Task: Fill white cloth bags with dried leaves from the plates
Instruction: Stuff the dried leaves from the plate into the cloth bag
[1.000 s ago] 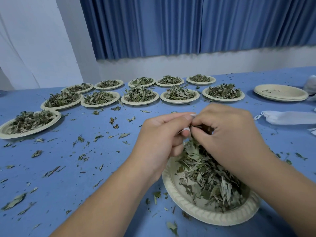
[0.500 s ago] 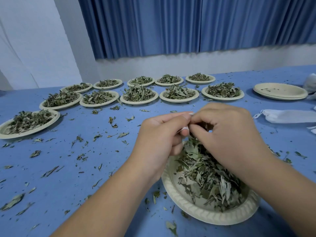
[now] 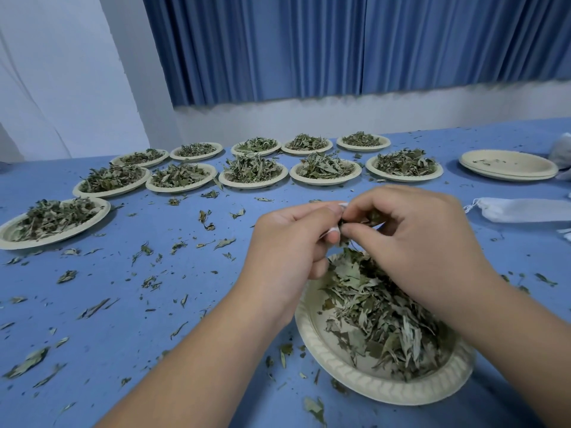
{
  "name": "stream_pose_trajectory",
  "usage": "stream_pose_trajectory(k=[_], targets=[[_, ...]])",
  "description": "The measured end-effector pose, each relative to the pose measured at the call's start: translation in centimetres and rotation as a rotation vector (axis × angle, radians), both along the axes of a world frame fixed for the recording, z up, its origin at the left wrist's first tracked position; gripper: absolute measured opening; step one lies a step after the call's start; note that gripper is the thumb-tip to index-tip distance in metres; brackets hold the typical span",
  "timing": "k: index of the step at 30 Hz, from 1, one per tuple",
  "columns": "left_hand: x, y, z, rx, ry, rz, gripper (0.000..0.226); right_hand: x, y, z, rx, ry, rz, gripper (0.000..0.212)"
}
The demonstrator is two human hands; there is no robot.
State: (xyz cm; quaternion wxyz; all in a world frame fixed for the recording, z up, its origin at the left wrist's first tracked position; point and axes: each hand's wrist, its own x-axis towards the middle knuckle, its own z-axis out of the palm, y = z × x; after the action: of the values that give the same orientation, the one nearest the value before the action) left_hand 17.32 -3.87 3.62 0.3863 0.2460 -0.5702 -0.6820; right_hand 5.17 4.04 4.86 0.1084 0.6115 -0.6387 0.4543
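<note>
Gripping bag point(image 3: 333, 232) mouth with left hand point(image 3: 287, 242); right hand point(image 3: 414, 239), touching it, is pinching leaves point(image 3: 343, 224) over near-edge plate point(image 3: 386, 393).

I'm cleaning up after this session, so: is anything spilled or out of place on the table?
Yes: loose dried leaf fragments lie scattered over the blue table, outside every plate. Most lie left of the near cream paper plate, and a few sit right beside its rim.
</note>
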Motion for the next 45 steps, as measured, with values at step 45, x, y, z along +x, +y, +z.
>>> stream_pose_trajectory(k=[45], targets=[[-0.1,-0.3,0.0,0.086,0.008,-0.040,0.015,-1.5,-0.6,0.2,0.128,-0.349,0.080,0.022]])
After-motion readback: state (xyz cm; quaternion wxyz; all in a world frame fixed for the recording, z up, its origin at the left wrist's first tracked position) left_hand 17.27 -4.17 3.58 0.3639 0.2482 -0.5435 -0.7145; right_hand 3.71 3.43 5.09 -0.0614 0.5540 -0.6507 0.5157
